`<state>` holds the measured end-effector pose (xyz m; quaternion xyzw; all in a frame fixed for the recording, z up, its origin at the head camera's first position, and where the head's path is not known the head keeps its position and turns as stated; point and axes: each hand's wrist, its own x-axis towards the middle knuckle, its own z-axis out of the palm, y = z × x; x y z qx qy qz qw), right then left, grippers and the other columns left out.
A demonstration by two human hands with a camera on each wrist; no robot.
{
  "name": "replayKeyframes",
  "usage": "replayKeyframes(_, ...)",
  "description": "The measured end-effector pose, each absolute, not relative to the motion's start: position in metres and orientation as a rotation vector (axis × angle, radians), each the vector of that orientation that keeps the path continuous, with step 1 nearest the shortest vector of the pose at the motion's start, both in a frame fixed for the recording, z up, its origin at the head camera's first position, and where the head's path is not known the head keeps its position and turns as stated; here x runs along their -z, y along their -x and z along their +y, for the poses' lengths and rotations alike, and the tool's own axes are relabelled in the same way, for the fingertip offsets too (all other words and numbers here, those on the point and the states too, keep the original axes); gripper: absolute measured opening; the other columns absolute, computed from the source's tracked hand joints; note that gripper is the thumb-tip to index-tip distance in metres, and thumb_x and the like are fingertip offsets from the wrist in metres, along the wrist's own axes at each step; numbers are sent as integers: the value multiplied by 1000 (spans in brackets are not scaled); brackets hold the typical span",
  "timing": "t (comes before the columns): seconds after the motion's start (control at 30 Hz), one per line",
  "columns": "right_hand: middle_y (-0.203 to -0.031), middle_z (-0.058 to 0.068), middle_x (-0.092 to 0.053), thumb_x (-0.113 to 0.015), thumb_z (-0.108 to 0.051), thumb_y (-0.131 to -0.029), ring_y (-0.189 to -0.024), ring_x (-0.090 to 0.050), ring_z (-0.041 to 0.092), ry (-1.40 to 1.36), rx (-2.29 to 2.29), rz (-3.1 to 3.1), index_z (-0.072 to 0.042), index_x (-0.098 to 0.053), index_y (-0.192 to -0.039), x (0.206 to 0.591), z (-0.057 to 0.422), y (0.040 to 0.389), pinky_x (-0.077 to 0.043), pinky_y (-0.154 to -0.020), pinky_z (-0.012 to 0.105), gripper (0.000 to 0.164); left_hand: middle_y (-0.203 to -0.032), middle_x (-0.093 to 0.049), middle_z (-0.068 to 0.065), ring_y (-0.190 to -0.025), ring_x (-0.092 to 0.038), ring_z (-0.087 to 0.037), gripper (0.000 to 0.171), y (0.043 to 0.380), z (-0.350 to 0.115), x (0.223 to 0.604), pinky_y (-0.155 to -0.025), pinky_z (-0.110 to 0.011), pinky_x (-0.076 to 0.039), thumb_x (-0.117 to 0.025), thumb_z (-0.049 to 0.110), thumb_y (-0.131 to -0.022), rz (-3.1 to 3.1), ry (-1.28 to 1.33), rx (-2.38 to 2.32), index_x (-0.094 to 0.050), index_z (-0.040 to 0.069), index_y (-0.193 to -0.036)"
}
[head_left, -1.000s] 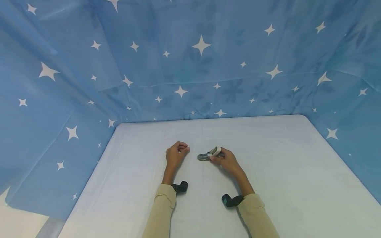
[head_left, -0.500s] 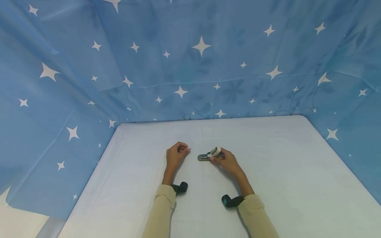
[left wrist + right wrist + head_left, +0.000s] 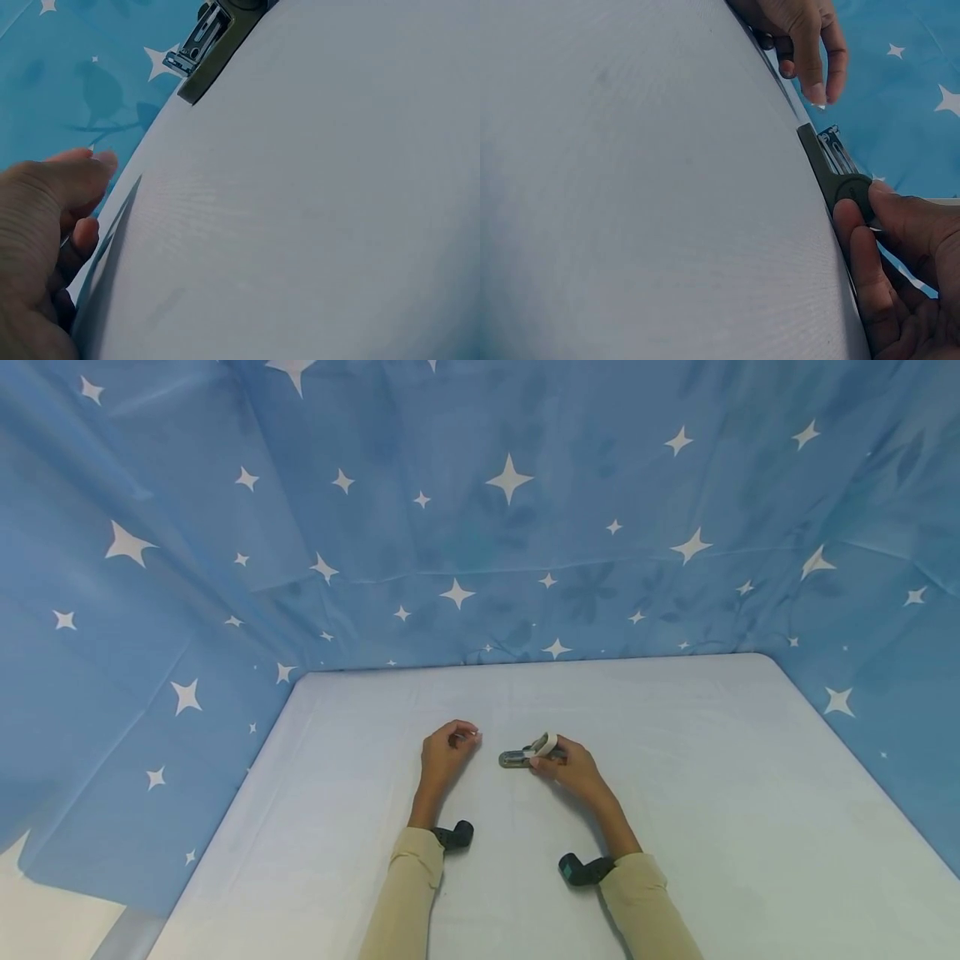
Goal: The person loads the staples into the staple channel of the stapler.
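Observation:
A stapler (image 3: 515, 758) lies near the middle of the white table, its pale upper arm (image 3: 545, 744) swung up from the dark green base. In the right wrist view its metal staple channel (image 3: 838, 150) shows uncovered. My right hand (image 3: 573, 766) grips the stapler at its hinge end, thumb and fingers on opposite sides. My left hand (image 3: 445, 755) is held just left of the stapler's front end, apart from it. Its thumb and index fingertips pinch a tiny pale piece, too small to make out. In the left wrist view the left hand (image 3: 45, 217) hides its other fingers.
A white cloth covers the table (image 3: 712, 793). Blue curtain (image 3: 420, 527) with white stars hangs behind and along both sides. Each wrist wears a black camera mount, one on the left (image 3: 455, 835) and one on the right (image 3: 585, 869).
The left thumb and index finger have shifted slightly, with a rounder gap showing between them. My right hand and the stapler stay in place. The head view has tilted a little.

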<state>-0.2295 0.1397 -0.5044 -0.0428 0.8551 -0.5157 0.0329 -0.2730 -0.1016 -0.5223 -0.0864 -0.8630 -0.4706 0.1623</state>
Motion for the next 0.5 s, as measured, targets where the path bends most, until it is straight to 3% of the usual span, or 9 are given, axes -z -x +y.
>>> replayKeyframes(0.33, -93, 9, -68, -72, -24, -89, -71, -51, 15, 146, 1601, 2628, -8, -65, -116, 508, 140, 231, -43, -63, 28, 32, -84, -64, 3, -75, -60, -9, 10, 270, -96, 522, -68, -25, -51, -74, 9, -84, -2552, 404, 1158, -71, 17, -88)
replayKeyframes(0.5, -93, 9, -67, -72, -25, -89, -71, -50, 15, 144, 1585, 2650, -8, -65, -115, 510, 141, 232, -43, -63, 28, 32, -86, -64, 5, -79, -61, -9, 9, 267, -97, 521, -71, -27, -51, -75, 13, -84, -2554, 469, 1162, -72, 19, -89)
